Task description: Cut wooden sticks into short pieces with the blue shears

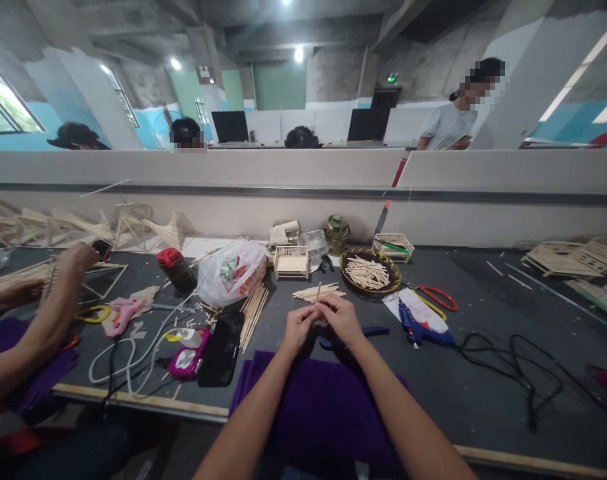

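Note:
Both my hands meet over the dark table, just past a purple cloth (308, 400). My left hand (299, 327) and my right hand (339, 315) pinch a thin wooden stick (318, 292) between their fingertips, held nearly upright. Right behind the hands lies a small pile of sticks (319, 293). A round basket (370, 271) with several short sticks stands beyond my right hand. Blue-handled pliers (370, 331) lie beside my right wrist, partly hidden.
A blue glue gun (417, 327) on paper and red-handled scissors (436, 295) lie to the right, with black cables (518, 367). A small stick bench (291, 261), a plastic bag (230, 272), phones (222, 347) and long sticks sit left. A co-worker's hands (73, 263) work on a stick frame at far left.

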Demonstrator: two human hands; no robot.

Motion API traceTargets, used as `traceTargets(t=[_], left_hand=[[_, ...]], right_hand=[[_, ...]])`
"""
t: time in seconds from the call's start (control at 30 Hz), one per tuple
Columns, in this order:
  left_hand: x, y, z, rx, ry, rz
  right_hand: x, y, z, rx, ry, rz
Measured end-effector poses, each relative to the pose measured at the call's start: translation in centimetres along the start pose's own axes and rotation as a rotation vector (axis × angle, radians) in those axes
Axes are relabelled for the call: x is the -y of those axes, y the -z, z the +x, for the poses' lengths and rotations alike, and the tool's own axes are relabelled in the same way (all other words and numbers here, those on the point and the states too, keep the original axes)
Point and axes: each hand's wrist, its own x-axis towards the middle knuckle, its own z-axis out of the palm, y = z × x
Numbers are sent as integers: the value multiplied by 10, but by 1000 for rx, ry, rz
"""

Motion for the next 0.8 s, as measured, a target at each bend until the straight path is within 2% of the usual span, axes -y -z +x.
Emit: traceTargets(t=[0.13,0.23,0.3,0.37,0.47,0.6,0.8], left_hand=[[-6,7,-1,-58,102,-37],[-10,13,-1,-95,202,-80],[-10,15,0,-105,236,-109],[-8,15,0,-102,267,-125],[-5,13,-1,-93,313,-132],[-6,13,-3,-94,335,-132],[-3,21,-4,-109,271,-35]], right_hand=[[-4,34,-11,94,-69,-136],[-17,68,-34,285,-57,-447],[-25,82,-52,393,-109,-630],[-29,87,-65,482,-146,-771],[-24,83,-71,560,-157,-895],[-6,75,-62,568,-128,-989],[9,70,-56,343,-137,-921]])
